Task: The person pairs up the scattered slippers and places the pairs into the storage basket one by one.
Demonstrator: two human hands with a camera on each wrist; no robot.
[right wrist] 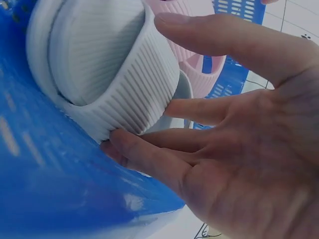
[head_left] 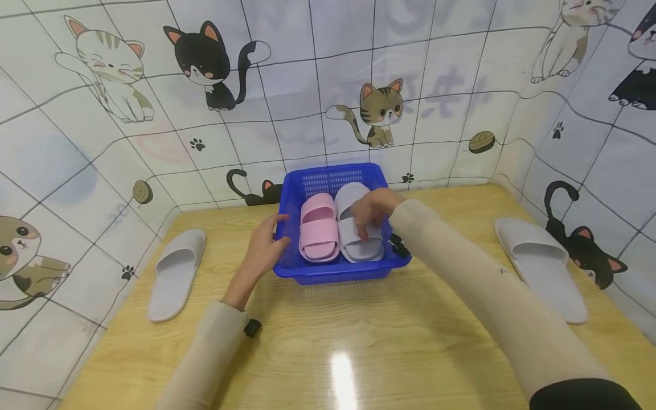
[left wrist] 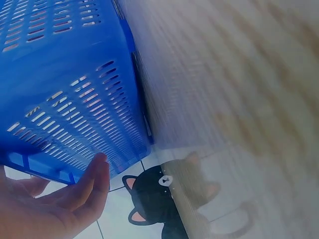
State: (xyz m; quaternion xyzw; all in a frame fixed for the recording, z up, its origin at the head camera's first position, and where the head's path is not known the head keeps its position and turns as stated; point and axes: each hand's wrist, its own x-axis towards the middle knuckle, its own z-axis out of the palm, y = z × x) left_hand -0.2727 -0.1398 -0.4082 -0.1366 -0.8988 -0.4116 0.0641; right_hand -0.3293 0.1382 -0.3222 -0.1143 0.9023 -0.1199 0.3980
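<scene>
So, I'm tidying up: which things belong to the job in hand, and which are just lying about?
Likely in the job:
- blue basket, left hand at its rim
- grey footwear, right hand on it
- pink footwear beside it

Seemingly lying about:
- left-side white slipper
- right-side white slipper

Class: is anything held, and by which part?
Right hand: fingers touch the strap of the grey slipper in the basket; firm hold cannot be told. Left hand: at its rim, grip unclear.

Glossy perforated plastic basket at the far edge of a shiny wood-grain table, holding a ribbed, matt grey slipper and pink slipper.
</scene>
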